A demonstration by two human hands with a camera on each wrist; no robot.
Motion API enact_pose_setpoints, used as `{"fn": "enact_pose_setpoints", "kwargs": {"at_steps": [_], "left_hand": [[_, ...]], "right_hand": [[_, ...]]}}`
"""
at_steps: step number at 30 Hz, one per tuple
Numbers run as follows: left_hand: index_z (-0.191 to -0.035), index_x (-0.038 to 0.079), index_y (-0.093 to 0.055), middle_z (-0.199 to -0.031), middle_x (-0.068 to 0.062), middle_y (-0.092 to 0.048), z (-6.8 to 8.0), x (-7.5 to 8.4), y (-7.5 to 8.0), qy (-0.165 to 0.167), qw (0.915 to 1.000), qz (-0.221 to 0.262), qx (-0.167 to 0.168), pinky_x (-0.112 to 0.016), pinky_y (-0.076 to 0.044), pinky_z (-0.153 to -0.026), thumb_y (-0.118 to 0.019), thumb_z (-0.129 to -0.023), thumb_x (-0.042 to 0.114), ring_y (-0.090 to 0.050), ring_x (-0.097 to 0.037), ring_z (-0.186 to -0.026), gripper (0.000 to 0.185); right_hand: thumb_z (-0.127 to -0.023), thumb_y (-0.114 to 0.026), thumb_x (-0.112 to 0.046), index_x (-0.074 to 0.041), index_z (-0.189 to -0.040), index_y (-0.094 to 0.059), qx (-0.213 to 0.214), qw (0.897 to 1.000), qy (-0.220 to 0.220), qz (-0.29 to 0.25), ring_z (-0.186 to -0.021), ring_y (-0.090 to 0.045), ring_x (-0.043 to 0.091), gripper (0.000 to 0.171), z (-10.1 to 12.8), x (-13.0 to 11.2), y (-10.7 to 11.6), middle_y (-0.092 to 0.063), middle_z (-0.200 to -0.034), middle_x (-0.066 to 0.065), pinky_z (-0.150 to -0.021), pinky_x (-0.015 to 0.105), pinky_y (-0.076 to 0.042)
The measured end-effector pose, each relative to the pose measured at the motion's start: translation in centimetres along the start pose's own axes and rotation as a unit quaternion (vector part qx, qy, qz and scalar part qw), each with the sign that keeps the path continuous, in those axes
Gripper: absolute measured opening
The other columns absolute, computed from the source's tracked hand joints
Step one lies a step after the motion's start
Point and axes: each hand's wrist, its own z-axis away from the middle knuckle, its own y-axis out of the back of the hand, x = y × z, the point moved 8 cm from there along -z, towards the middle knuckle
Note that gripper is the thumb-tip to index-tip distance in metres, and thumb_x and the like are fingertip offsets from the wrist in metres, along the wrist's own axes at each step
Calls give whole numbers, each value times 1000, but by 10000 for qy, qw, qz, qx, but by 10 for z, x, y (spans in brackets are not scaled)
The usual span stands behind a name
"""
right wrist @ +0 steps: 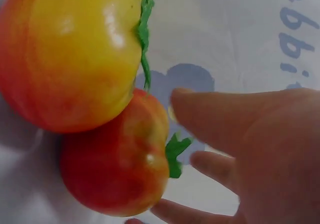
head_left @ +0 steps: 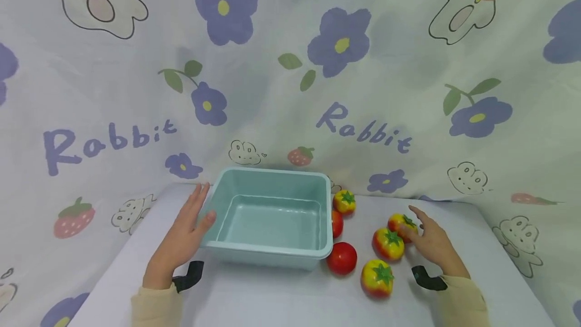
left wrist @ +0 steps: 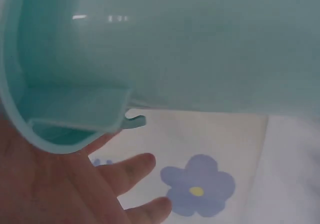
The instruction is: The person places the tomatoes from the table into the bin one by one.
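At the left end of a pale teal plastic basin (head_left: 272, 251), my left hand (head_left: 183, 233) stands with straight fingers, close against its outer wall. In the left wrist view the basin's corner (left wrist: 75, 104) covers part of that hand (left wrist: 60, 189). My right hand (head_left: 433, 243) is at the farthest of the right-hand toy tomatoes (head_left: 400, 222), a red-yellow one with a green leafy top. Its thumb and fingers are spread around that tomato (right wrist: 120, 159), with a gap showing in the right wrist view. Another red-yellow tomato (head_left: 387, 246) sits just beside it.
A third red-yellow tomato (head_left: 376, 280) lies nearer the front. Along the basin's right side are a plain red tomato (head_left: 342, 259), another red one (head_left: 337, 224) partly hidden by the rim, and a small yellow one (head_left: 343, 202). A printed curtain (head_left: 272, 64) hangs behind the white table (head_left: 272, 299).
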Motion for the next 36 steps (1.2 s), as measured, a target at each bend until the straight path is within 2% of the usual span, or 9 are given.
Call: {"fn": "enact_pose_setpoints", "kwargs": {"at_steps": [5, 9, 12, 16, 20, 24, 29, 36], "left_hand": [[-163, 20, -15, -169, -11, -5, 2, 3, -7, -307, 9993, 205, -41, -78, -17, -108, -53, -105, 31, -9, -46, -151, 71], [-163, 19, -16, -168, -10, -8, 3, 4, -9, -434, 9988, 234, -11, -76, -18, -109, -56, -103, 28, -11, -45, -151, 73], [-163, 19, -14, -168, -11, -9, 3, 1, -10, -333, 9991, 250, -53, -75, -19, -110, -62, -100, 28, -12, -44, -151, 79], [-163, 11, -10, -167, -18, -12, 2, -6, -12, 104, 9993, 242, -275, -73, -22, -111, -73, -91, 36, -16, -47, -149, 99], [-162, 6, -7, -165, -22, -15, 2, -11, -14, 411, 9980, 213, -434, -72, -25, -110, -81, -83, 43, -20, -48, -148, 114], [-162, 6, -7, -165, -21, -15, 2, -13, -13, 483, 9975, 181, -472, -70, -24, -112, -84, -79, 43, -19, -47, -148, 119], [-162, 6, -7, -165, -21, -15, 2, -14, -13, 585, 9966, 269, -507, -69, -24, -113, -86, -78, 40, -18, -47, -149, 120], [-162, 7, -6, -166, -20, -14, 2, -14, -13, 600, 9964, 293, -530, -68, -23, -114, -86, -78, 42, -17, -46, -149, 121]], "right_hand": [[-100, -52, -55, 1, -153, -32, -281, 9994, -210, 50, -123, -48, 56, 80, -1, 8, -11, -38, -147, 38, -96, 70, -44], [-101, -51, -55, 1, -152, -33, -335, 9993, -165, 102, -125, -45, 58, 78, 0, 12, -17, -40, -146, 38, -97, 73, -41], [-101, -52, -53, 1, -153, -32, -294, 9995, -95, 42, -125, -45, 58, 77, 0, 13, -19, -39, -146, 38, -98, 72, -40], [-103, -50, -51, 4, -152, -31, -215, 9997, -66, -17, -125, -44, 57, 77, 0, 13, -21, -39, -145, 40, -99, 72, -40], [-104, -50, -47, 6, -151, -31, 32, 10000, 16, -34, -111, -52, 50, 74, -2, 12, -18, -46, -136, 37, -93, 64, -49], [-104, -50, -46, 5, -152, -31, 291, 9995, 47, -123, -104, -53, 43, 73, -2, 9, -12, -49, -133, 34, -87, 57, -53], [-104, -50, -46, 4, -154, -30, 513, 9984, 108, -206, -116, -50, 51, 73, 3, -1, -6, -42, -141, 36, -94, 63, -50], [-104, -55, -39, 2, -154, -32, 913, 9942, 412, -385, -126, -46, 50, 68, 10, -23, 6, -41, -145, 34, -97, 61, -49]]}}
